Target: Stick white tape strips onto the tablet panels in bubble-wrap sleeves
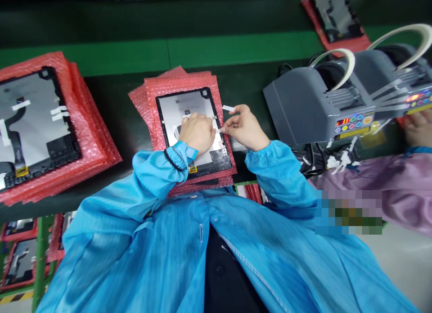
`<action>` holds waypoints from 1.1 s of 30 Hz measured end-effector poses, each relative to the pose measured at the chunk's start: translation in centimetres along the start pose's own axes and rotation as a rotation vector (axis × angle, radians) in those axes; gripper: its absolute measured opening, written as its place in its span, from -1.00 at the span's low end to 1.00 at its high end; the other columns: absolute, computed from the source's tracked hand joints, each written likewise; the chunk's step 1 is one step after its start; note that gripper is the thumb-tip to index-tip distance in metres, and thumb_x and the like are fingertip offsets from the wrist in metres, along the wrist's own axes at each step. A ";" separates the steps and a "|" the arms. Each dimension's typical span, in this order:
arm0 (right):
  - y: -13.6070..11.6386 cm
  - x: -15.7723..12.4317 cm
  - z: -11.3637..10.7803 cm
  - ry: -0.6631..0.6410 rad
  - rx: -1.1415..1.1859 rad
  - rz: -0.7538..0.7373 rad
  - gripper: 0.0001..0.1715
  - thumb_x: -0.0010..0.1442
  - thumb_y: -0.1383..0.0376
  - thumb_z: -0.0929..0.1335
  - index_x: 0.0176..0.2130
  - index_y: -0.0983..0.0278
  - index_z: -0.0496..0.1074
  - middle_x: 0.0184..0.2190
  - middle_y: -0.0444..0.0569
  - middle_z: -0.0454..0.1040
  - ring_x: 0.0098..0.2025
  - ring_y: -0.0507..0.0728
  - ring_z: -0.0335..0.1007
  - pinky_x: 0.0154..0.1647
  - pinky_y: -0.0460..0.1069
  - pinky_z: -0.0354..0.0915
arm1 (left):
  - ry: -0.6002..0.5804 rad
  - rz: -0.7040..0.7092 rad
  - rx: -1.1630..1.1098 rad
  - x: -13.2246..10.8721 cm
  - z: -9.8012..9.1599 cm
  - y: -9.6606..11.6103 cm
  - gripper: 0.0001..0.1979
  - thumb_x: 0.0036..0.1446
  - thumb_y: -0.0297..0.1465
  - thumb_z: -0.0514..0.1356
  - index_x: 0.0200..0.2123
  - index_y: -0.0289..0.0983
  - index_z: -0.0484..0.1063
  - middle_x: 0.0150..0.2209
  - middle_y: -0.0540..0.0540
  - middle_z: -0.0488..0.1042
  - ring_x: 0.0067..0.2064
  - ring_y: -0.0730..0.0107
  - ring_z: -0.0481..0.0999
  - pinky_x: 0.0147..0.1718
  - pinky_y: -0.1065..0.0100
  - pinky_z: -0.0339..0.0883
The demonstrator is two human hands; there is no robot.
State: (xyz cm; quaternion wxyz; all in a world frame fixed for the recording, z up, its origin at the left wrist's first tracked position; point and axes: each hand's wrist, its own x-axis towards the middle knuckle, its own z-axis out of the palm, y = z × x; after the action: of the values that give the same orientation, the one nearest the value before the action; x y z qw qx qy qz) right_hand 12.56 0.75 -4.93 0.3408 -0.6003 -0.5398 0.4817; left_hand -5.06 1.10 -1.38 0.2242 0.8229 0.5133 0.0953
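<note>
A tablet screen panel with a black frame and a pale silver back lies on red bubble wrap in front of me. My left hand rests over its middle, fingers curled down toward the right edge; whatever is under the fingertips is hidden. At that edge my right hand pinches a short white tape strip between thumb and finger. Another white strip sticks out from a raised fingertip of the same hand. Part of the panel is covered by my left hand.
Two grey tape dispensers with white tape rolls stand at right, cables below. Left is a stack of red bubble-wrap sheets with another panel on top. A co-worker's hand is at far right. One more panel lies behind.
</note>
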 end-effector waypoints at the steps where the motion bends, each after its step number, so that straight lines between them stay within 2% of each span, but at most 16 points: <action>1: 0.2 0.2 0.0 -0.013 0.023 0.015 -0.30 -0.13 0.35 0.55 -0.20 0.15 0.05 -0.51 -0.31 0.34 -0.47 0.02 0.37 -0.37 -0.05 0.25 | 0.018 0.013 -0.009 0.1 0.2 -0.2 -0.80 0.22 -0.42 0.13 -0.41 -0.31 0.52 -0.25 -0.32 0.54 0.03 -0.17 0.44 0.04 -0.18 0.31; 4: 1.2 0.8 -0.2 -0.055 0.135 0.073 -0.18 -0.23 0.25 0.64 -0.24 0.15 0.06 -0.57 -0.37 0.26 -0.52 -0.04 0.23 -0.41 -0.09 0.24 | 0.061 0.035 -0.035 0.3 0.9 -1.0 -0.84 0.16 -0.40 0.20 -0.46 -0.29 0.47 -0.31 -0.27 0.51 -0.02 -0.12 0.44 0.02 -0.11 0.33; 7: 2.2 1.1 -0.8 -0.060 0.238 0.068 -0.07 -0.35 0.09 0.69 -0.25 0.14 0.07 -0.57 -0.40 0.19 -0.52 -0.06 0.16 -0.41 -0.10 0.26 | 0.105 0.033 -0.080 0.7 0.9 -2.1 -0.89 0.12 -0.38 0.26 -0.43 -0.26 0.45 -0.34 -0.18 0.49 -0.07 -0.01 0.45 0.04 -0.03 0.33; 10: 1.9 0.6 -1.6 -0.031 0.248 -0.042 -0.15 -0.20 -0.09 0.64 -0.22 0.14 0.12 -0.52 -0.34 0.17 -0.50 -0.05 0.15 -0.44 -0.10 0.23 | 0.161 0.047 -0.175 1.2 0.1 -3.0 -0.92 0.18 -0.35 0.25 -0.32 -0.23 0.46 -0.35 -0.10 0.48 -0.13 0.11 0.46 0.03 0.07 0.33; 13: 0.2 -0.5 -1.8 -0.112 0.215 -0.135 -0.30 0.00 -0.23 0.51 -0.22 0.16 0.21 -0.49 -0.26 0.19 -0.47 -0.03 0.14 -0.44 -0.09 0.19 | 0.165 0.114 -0.282 1.7 -1.0 -3.1 -0.83 0.29 -0.27 0.17 -0.26 -0.23 0.47 -0.35 -0.07 0.49 -0.17 0.21 0.48 -0.03 0.17 0.35; 17: -2.0 -1.6 -1.4 -0.221 0.160 -0.185 -0.30 0.04 -0.30 0.46 -0.25 0.19 0.28 -0.44 -0.20 0.25 -0.39 0.00 0.18 -0.36 -0.08 0.22 | 0.120 0.160 -0.316 2.1 -1.7 -2.8 -0.78 0.29 -0.24 0.17 -0.33 -0.25 0.44 -0.34 -0.07 0.52 -0.20 0.26 0.48 -0.11 0.24 0.36; 20: -2.4 -1.7 -1.4 -0.187 0.067 -0.199 -0.27 0.02 -0.35 0.42 -0.27 0.21 0.35 -0.42 -0.16 0.31 -0.36 0.02 0.21 -0.32 -0.06 0.23 | 0.097 0.137 -0.335 1.9 -1.6 -2.6 -0.81 0.24 -0.28 0.20 -0.39 -0.25 0.42 -0.36 -0.06 0.52 -0.22 0.27 0.48 -0.14 0.23 0.37; 25: -1.8 -0.8 -1.9 -0.023 -0.076 -0.189 -0.33 0.07 -0.28 0.44 -0.30 0.26 0.42 -0.42 -0.08 0.37 -0.35 0.06 0.26 -0.30 -0.02 0.22 | 0.057 0.076 -0.435 1.5 -1.1 -2.7 -0.81 0.22 -0.33 0.19 -0.45 -0.24 0.39 -0.44 -0.04 0.49 -0.28 0.30 0.50 -0.22 0.26 0.40; 29: -1.6 -0.1 -1.3 -0.061 -0.099 -0.189 -0.48 0.12 -0.13 0.48 -0.36 0.25 0.40 -0.46 -0.11 0.37 -0.38 0.05 0.25 -0.33 -0.03 0.22 | 0.039 0.047 -0.450 1.5 -0.9 -2.9 -0.79 0.23 -0.31 0.16 -0.45 -0.24 0.39 -0.45 -0.05 0.50 -0.30 0.31 0.51 -0.25 0.27 0.41; 33: -1.3 0.3 -0.4 -0.039 -0.212 -0.212 -0.69 0.21 0.11 0.44 -0.40 0.24 0.36 -0.48 -0.13 0.33 -0.37 0.07 0.25 -0.26 -0.01 0.23 | 0.021 0.024 -0.293 2.0 -0.6 -2.8 -0.78 0.23 -0.34 0.15 -0.47 -0.25 0.38 -0.39 -0.09 0.52 -0.21 0.24 0.52 -0.08 0.18 0.41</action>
State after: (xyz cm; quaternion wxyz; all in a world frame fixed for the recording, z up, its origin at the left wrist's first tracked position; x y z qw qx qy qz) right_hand 12.51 1.37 -3.66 0.3141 -0.5631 -0.6544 0.3950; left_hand -6.62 4.06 -2.31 0.3355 0.7864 0.4862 0.1807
